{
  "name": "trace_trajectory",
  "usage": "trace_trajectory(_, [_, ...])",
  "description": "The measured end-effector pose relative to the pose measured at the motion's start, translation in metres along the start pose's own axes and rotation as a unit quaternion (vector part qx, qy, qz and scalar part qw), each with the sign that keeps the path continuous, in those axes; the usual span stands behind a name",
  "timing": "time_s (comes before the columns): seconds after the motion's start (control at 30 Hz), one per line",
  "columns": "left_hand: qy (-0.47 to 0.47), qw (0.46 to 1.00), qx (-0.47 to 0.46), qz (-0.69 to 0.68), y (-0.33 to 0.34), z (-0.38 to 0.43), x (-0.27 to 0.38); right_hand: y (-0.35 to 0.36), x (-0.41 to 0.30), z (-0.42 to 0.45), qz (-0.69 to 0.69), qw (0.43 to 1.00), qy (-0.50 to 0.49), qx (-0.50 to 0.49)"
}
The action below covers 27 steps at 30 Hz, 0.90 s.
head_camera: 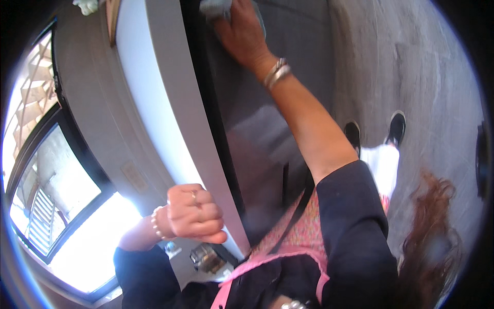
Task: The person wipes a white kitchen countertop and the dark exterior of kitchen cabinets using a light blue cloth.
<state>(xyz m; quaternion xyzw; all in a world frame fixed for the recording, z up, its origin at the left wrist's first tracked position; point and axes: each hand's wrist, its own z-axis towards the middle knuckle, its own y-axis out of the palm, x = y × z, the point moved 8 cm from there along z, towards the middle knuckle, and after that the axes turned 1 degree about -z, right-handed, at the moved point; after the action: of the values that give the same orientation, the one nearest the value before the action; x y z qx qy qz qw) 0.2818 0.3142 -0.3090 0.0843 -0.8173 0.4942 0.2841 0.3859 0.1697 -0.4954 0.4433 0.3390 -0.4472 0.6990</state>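
Note:
My right hand [245, 36] reaches far out, pressing a pale cloth [216, 8] against a dark, glossy cabinet front [266, 127]. The cloth shows on both sides of the fingers, and the fingertips are cut off by the top of the view. Two bracelets circle that wrist. Closer to my body, my left hand [197, 214] is curled into a fist in front of the light edge of the countertop [185, 96]. I see nothing in it, though its palm side is hidden. It wears a ring and a pearl bracelet.
A dark-framed window [58, 185] lets in bright light on the left. Some small blurred items [208, 258] stand below my left hand. Grey wood-look floor [386, 69] runs along the right, where my dark shoes [396, 127] stand. A wooden object [112, 21] is at the upper left.

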Motion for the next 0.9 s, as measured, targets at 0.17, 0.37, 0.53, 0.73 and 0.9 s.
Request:
trace_trajectory(0.17, [-0.023,0.999,0.022,-0.017,0.116,-0.069,0.017,-0.039,-0.058,-0.282,0.123,0.947,0.187,-0.230])
trace_trajectory(0.37, [-0.070,0.996,-0.001,0.048,0.132,-0.100,0.036,-0.066,-0.150,-0.318,0.076,0.906,0.266,-0.319])
trace_trajectory(0.53, [-0.068,0.995,-0.004,0.074,0.148,-0.110,0.039,-0.051,-0.138,-0.273,0.071,0.933,0.173,-0.307])
trace_trajectory(0.73, [-0.019,0.996,0.043,0.072,0.139,-0.115,0.044,-0.046,-0.089,-0.238,0.289,0.806,0.498,-0.139])
trace_trajectory(0.9, [0.003,0.993,0.094,0.066,0.143,-0.110,0.035,-0.014,-0.083,-0.117,0.165,0.922,0.306,-0.173])
